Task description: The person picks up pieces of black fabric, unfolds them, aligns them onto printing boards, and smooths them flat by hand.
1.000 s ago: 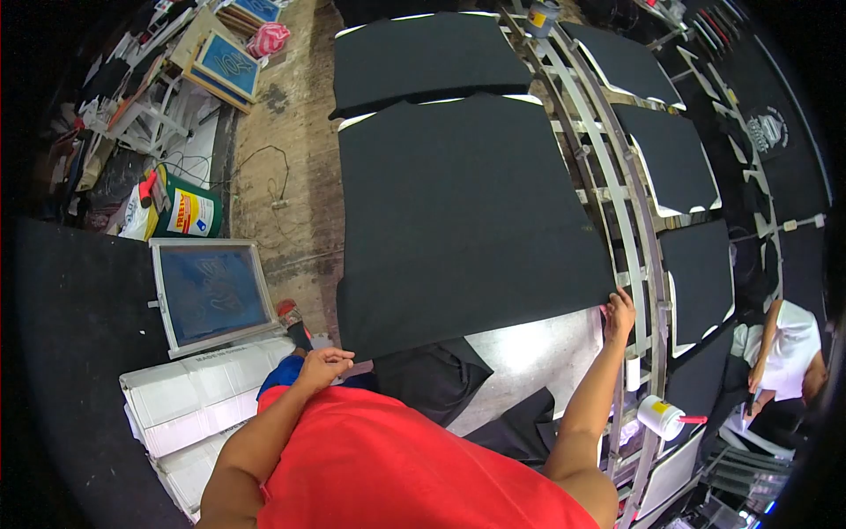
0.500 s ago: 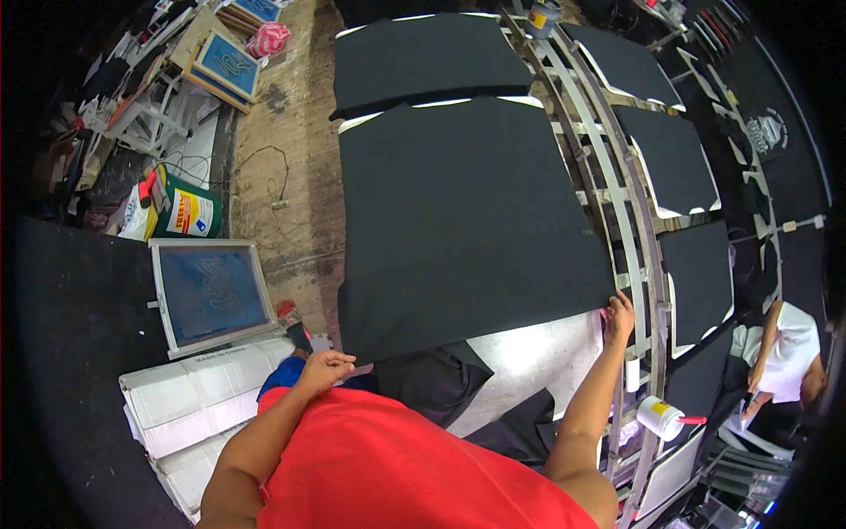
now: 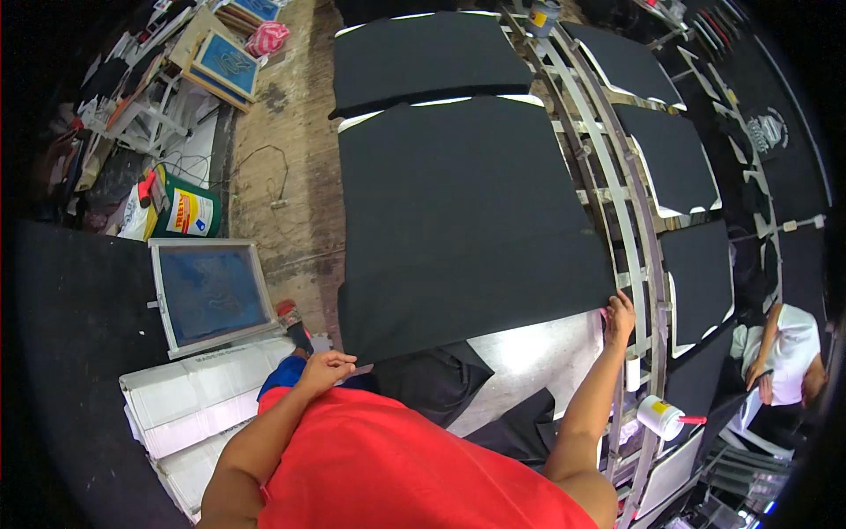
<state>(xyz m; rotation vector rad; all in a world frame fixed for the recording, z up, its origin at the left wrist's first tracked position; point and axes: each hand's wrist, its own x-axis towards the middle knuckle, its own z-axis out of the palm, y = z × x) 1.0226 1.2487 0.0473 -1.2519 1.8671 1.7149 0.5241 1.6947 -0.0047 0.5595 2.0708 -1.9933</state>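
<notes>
A large piece of black fabric [image 3: 467, 212] lies spread over a flat board in front of me. At its near left corner, my left hand [image 3: 326, 372] is closed in a pinch on the edge. My right hand [image 3: 620, 316] pinches the near right corner, beside the metal rail. Below the near edge, a bare pale board surface [image 3: 538, 353] shows. Loose black fabric [image 3: 432, 383] hangs in folds between that board and my red shirt.
Another black-covered board [image 3: 432, 57] lies beyond. A metal rail frame [image 3: 617, 176] runs along the right, holding a white tub [image 3: 659, 418]. At left, a blue-mesh screen frame [image 3: 216, 295] rests near white cartons [image 3: 198, 388]. A person in white [image 3: 789, 357] works at far right.
My hands and the black fabric keep nearly the same position. At far right, the other person's hands have shifted slightly over dark cloth.
</notes>
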